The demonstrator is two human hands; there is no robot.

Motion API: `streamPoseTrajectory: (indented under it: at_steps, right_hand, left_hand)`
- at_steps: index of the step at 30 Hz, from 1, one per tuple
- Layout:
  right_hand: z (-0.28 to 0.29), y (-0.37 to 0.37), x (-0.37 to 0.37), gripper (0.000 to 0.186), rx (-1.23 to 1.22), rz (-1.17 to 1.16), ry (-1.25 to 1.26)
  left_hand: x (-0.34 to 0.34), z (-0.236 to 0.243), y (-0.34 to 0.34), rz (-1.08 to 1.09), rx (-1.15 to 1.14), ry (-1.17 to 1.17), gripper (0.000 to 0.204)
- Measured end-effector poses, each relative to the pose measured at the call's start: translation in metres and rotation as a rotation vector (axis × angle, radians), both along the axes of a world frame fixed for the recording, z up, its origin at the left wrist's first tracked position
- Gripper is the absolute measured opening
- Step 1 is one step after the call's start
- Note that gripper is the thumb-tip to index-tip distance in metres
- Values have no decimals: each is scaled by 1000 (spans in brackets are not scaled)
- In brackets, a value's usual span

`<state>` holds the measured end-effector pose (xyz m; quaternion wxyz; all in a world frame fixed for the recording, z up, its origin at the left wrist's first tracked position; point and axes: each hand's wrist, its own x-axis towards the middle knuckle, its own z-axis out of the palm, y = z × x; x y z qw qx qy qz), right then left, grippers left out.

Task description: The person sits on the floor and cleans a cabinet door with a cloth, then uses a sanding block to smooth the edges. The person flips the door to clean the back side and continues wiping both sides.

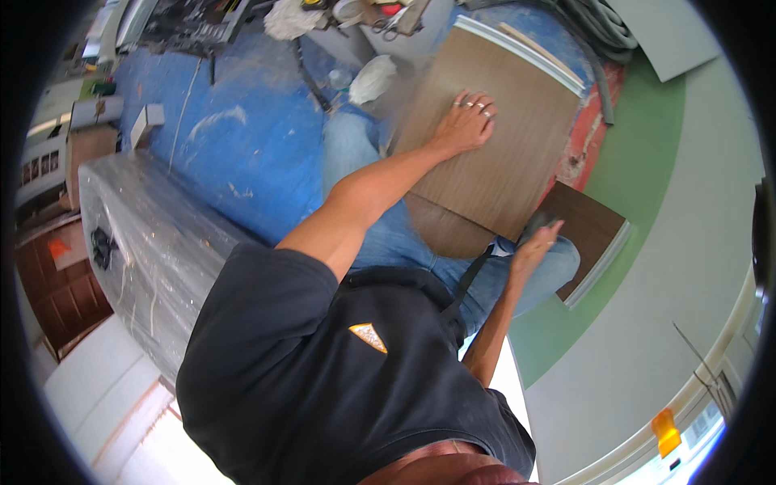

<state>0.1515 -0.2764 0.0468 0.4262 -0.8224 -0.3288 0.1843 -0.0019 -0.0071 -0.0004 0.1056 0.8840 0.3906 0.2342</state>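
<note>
A brown wood-grain panel (517, 105) with a pale strip along its far edge lies across my lap area. My left hand (469, 123) rests on its face, fingers spread and slightly bent, with rings on them. At the panel's near right corner, my right hand (535, 249) is closed round a dark grey, rounded tool (537, 225), too blurred to name exactly. Beneath that corner sits another brown piece of board (444, 226). A darker brown panel (592, 230) with a light edge strip lies beyond my right knee, close to the right hand.
On the left stands a large plastic-wrapped roll or bundle (153, 234). Blue sheeting (234, 121) covers the floor. Scissors (392, 29) and other tools lie on containers at the back. A grey hose-like coil (594, 32) is at the back right, near a green-and-white wall (671, 145).
</note>
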Motion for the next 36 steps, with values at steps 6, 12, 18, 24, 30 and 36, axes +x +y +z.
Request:
streamPoseTrajectory:
  at_steps: [6, 12, 18, 24, 30, 36]
  right_hand:
    - [22, 105, 10, 62, 391, -17, 555]
    - [13, 178, -57, 57, 422, 142, 1003]
    - [7, 253, -117, 65, 369, 308, 889]
    - [18, 305, -138, 77, 243, 492, 959]
    - [-1, 249, -105, 79, 210, 368, 859]
    - [-7, 120, -27, 56, 136, 65, 587]
  left_hand:
    - [-10, 5, 0, -43, -122, -102, 29]
    - [-32, 37, -24, 20, -1308, -1064, 42]
    - [-102, 59, 19, 166, -1237, -1267, 47]
    - [-150, 70, 107, 422, -910, -933, 58]
    - [-195, 70, 258, 377, -754, -1120, 46]
    - [-244, -19, 208, 762, -108, -812, 34]
